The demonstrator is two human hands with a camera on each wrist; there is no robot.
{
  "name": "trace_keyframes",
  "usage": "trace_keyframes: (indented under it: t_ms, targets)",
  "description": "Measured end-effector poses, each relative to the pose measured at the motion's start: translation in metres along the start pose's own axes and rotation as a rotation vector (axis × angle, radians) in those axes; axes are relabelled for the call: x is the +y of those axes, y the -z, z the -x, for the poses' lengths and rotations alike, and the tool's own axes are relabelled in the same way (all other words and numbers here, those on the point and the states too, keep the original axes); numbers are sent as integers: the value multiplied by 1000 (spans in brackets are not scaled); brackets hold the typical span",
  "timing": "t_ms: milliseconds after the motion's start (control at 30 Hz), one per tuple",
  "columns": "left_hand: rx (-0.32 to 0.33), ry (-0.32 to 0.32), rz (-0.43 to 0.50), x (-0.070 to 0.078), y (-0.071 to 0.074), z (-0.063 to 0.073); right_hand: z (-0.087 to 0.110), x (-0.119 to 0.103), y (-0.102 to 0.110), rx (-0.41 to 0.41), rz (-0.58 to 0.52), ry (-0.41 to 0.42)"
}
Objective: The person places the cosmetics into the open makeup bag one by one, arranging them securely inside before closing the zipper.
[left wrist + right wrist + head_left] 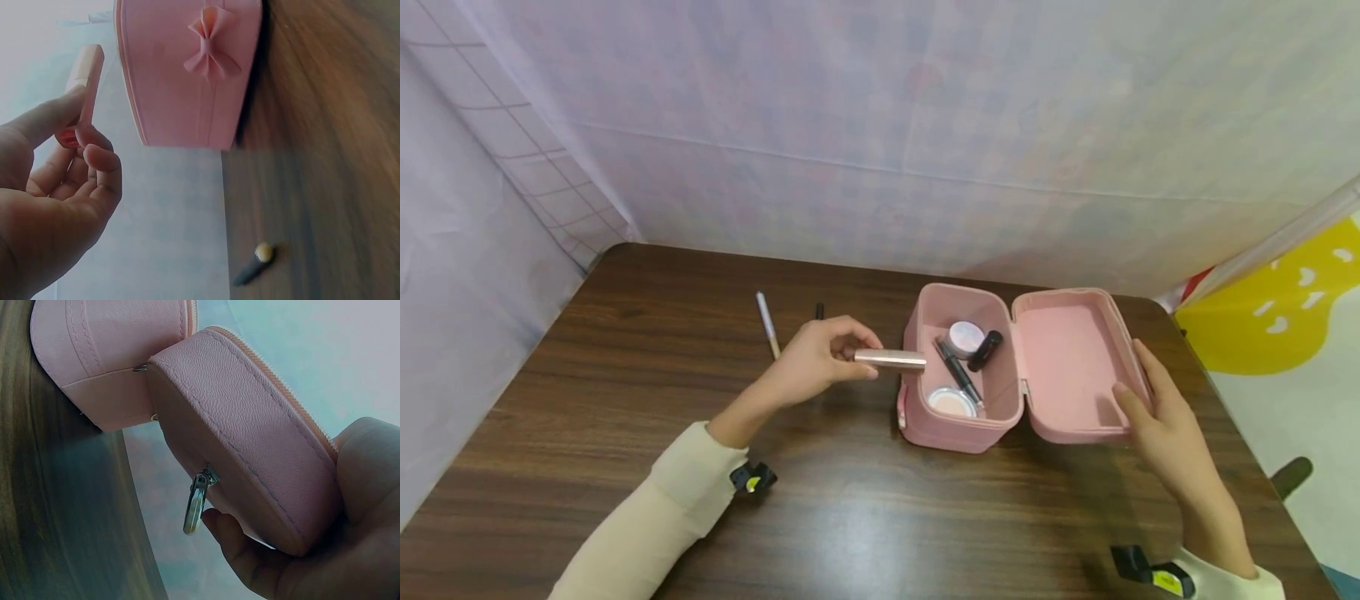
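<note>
Between its thumb and fingers, my left hand (pixel 815 357) pinches a shiny pale pink lipstick tube (pixel 891 359). The tube's far end overlaps the left rim of an open pink cosmetic case (pixel 960 437) in the head view. A bow (pixel 209 45) decorates the case's side in the left wrist view. My right hand (pixel 1168 429) grips the outer edge of the folded-back lid (pixel 1075 358), thumb on the inner side. Inside the case lie a round jar (pixel 965 339), a round compact (pixel 952 402), a dark slim tube (pixel 958 372) and a short black tube (pixel 985 351).
On the brown wooden table (pixel 865 517), a white and tan pen-like stick (pixel 767 323) lies left of the case. A black-ended item (pixel 819 311) shows partly behind my left hand. A pale curtain (pixel 865 133) hangs along the back edge. The lid carries a metal clasp (pixel 197 499).
</note>
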State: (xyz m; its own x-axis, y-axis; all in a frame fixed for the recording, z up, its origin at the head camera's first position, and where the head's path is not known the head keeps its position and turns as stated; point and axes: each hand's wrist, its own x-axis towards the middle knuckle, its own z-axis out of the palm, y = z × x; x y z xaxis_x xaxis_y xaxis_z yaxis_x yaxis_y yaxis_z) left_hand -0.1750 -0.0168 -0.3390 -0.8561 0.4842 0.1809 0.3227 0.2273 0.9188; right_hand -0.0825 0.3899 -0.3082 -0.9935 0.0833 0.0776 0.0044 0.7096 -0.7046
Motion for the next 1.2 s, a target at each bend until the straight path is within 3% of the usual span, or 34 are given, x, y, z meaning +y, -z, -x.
trace_keyframes:
  t_ms: [433,700,967,1200]
  targets:
    - [79,18,-14,18,-20,-27,0,-2,1,-2,6,21]
    - [152,40,-92,27,-31,-41,-3,-4,1,-7,18,-1]
    - [158,55,-118,41,-41,-55,-3,-3,2,2,8,3]
    - [120,41,-224,49,-58,-66,-1,-1,3,-6,8,8]
